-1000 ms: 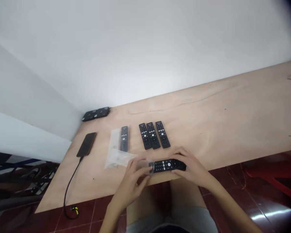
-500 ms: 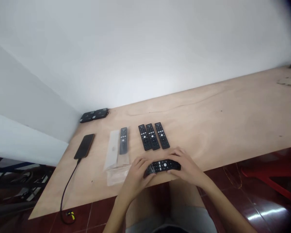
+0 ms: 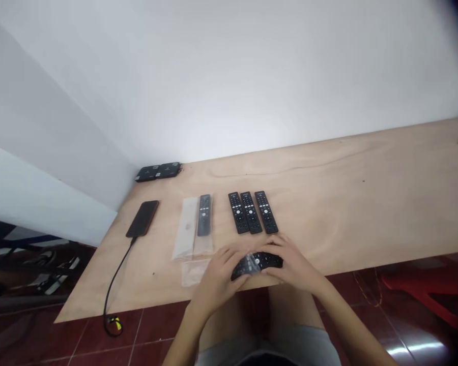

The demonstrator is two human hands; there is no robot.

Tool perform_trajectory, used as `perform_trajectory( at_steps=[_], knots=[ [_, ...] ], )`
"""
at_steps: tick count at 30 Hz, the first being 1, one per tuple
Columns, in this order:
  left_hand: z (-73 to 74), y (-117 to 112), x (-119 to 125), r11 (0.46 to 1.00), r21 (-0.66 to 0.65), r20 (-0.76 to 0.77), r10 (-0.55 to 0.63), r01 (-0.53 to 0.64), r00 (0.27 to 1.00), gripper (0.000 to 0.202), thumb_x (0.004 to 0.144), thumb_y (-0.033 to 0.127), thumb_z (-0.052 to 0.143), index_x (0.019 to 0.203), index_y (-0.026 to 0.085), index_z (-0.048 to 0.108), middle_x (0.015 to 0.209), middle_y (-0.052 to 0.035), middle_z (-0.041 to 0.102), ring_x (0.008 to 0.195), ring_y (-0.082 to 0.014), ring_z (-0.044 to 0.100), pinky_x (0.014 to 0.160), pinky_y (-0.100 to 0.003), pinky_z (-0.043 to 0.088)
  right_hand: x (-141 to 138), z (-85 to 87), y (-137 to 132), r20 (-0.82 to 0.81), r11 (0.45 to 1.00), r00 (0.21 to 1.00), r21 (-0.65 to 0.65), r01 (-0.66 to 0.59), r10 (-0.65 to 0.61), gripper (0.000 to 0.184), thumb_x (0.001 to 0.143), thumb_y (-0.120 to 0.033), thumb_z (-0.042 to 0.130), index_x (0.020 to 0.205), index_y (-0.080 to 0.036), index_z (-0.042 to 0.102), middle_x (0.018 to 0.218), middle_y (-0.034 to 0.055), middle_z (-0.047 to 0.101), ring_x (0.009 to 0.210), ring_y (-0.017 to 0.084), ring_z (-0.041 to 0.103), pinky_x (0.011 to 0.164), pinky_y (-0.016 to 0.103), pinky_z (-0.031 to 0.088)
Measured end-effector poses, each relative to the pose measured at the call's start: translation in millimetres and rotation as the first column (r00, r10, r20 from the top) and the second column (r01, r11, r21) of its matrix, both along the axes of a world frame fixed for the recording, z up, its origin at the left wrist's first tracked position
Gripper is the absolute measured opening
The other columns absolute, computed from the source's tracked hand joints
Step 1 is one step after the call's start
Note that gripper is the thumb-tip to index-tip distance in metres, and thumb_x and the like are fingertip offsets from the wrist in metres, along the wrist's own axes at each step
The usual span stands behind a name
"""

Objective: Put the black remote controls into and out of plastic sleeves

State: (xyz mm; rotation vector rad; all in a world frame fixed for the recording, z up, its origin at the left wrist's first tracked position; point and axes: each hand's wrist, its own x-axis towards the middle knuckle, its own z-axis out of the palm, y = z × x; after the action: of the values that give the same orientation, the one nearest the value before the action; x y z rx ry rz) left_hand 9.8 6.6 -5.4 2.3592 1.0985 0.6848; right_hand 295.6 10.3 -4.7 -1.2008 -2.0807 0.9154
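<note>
A black remote control [image 3: 270, 261] lies crosswise between my hands near the table's front edge, buttons up. Clear plastic sleeve [image 3: 248, 265] covers its left half. My left hand [image 3: 221, 274] is closed around that covered end, while my right hand [image 3: 292, 262] grips the bare right end between thumb and fingers. Just beyond my hands, three bare black remotes [image 3: 251, 212] lie side by side, the rightmost slightly apart. To their left sits another remote [image 3: 204, 216] inside a clear sleeve, next to flat plastic sleeves [image 3: 185, 229].
A phone [image 3: 142, 218] with a black cable [image 3: 112, 284] lies on the left of the wooden table [image 3: 328, 203]. Two flat black boxes [image 3: 158, 172] stand by the wall corner. Right of my legs, a red plastic piece [image 3: 423, 290] stands on the tiled floor.
The plastic sleeve now reaches farther right along the remote, from its left end to about the middle. The whole view has shifted slightly; the other items stay in place.
</note>
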Motion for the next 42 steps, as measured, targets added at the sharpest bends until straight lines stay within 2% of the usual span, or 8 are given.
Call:
perform_trajectory(
  at_steps=[4,8,14,20,26,30,35,42],
  knots=[
    [1.1,4.0,15.0,1.000,0.022,0.010,-0.020,0.020,1.000,0.062,0.098,0.024,0.081,0.154,0.032,0.055,0.139,-0.0090,0.072,0.132,-0.0326,0.065,0.114,-0.056,0.055,-15.4,2.6,2.7,0.031,1.000,0.999,-0.022,-0.015,0.015,0.057,0.091,-0.023,0.088,0.144,-0.038,0.073,0.138,0.0062,0.069,0.131,0.034,0.058,0.117,0.052,0.049],
    [11.6,3.0,3.5,1.000,-0.018,-0.036,0.023,-0.024,0.999,0.074,0.090,0.025,0.089,0.155,0.033,0.054,0.144,-0.0098,0.069,0.133,-0.0348,0.064,0.111,-0.057,0.057,-2.2,-4.0,-1.2,-0.012,0.998,0.999,-0.053,0.032,-0.032,0.074,0.088,-0.032,0.091,0.156,-0.036,0.061,0.151,0.0088,0.059,0.141,0.035,0.054,0.122,0.053,0.048],
    [16.3,-3.9,-18.7,0.997,-0.043,-0.081,0.066,-0.070,0.994,0.071,0.091,0.024,0.087,0.154,0.032,0.055,0.144,-0.0104,0.068,0.133,-0.0353,0.066,0.114,-0.059,0.056,25.4,-19.0,-15.1,-0.169,0.985,0.970,-0.020,0.172,-0.173,0.045,0.113,-0.037,0.057,0.158,-0.034,0.059,0.136,0.0098,0.070,0.130,0.031,0.065,0.121,0.055,0.050],
    [6.9,0.7,1.2,1.000,0.008,-0.063,0.016,-0.016,0.998,0.071,0.095,0.020,0.080,0.159,0.032,0.051,0.147,-0.0107,0.070,0.135,-0.0339,0.067,0.113,-0.055,0.059,-6.4,-20.4,-26.2,-0.290,0.966,0.931,-0.198,0.167,-0.220,0.046,0.113,-0.044,0.055,0.158,-0.033,0.061,0.143,0.0095,0.075,0.135,0.032,0.068,0.122,0.057,0.052],
    [6.1,5.7,27.6,0.996,0.055,-0.059,-0.065,0.068,0.996,0.068,0.101,0.019,0.073,0.163,0.029,0.046,0.156,-0.0131,0.065,0.144,-0.0332,0.063,0.117,-0.054,0.057,-35.0,-18.4,-26.1,-0.412,0.939,0.863,-0.296,0.178,-0.293,0.053,0.106,-0.046,0.069,0.157,-0.030,0.063,0.160,0.0094,0.065,0.148,0.032,0.061,0.128,0.053,0.047],
    [11.9,3.2,30.3,0.997,0.058,-0.076,-0.044,0.048,0.996,0.061,0.100,0.025,0.079,0.155,0.029,0.055,0.146,-0.0114,0.069,0.136,-0.0334,0.065,0.114,-0.055,0.058,-19.1,-18.4,-22.6,-0.352,0.909,0.858,-0.323,0.264,-0.374,0.047,0.098,-0.050,0.077,0.137,-0.025,0.077,0.130,0.0109,0.082,0.116,0.033,0.078,0.106,0.051,0.063],
    [16.5,-10.8,31.0,0.993,0.108,-0.156,-0.032,0.049,0.987,0.032,0.106,0.020,0.070,0.137,0.028,0.070,0.132,-0.0102,0.071,0.129,-0.0327,0.062,0.108,-0.053,0.061,27.1,-14.1,-27.6,-0.158,0.898,0.895,-0.226,0.378,-0.417,0.028,0.094,-0.052,0.080,0.098,-0.025,0.085,0.103,0.0086,0.084,0.097,0.032,0.077,0.089,0.046,0.064],
    [1.9,-25.8,36.0,0.982,0.179,-0.163,0.093,-0.063,0.982,0.053,0.099,-0.003,0.056,0.135,0.030,0.075,0.139,-0.0139,0.063,0.122,-0.0324,0.062,0.101,-0.056,0.063,56.8,-5.3,-40.1,-0.064,0.952,0.967,-0.202,0.228,-0.246,0.026,0.101,-0.048,0.075,0.088,-0.025,0.079,0.086,0.0041,0.073,0.086,0.027,0.070,0.080,0.040,0.059]
  ],
)
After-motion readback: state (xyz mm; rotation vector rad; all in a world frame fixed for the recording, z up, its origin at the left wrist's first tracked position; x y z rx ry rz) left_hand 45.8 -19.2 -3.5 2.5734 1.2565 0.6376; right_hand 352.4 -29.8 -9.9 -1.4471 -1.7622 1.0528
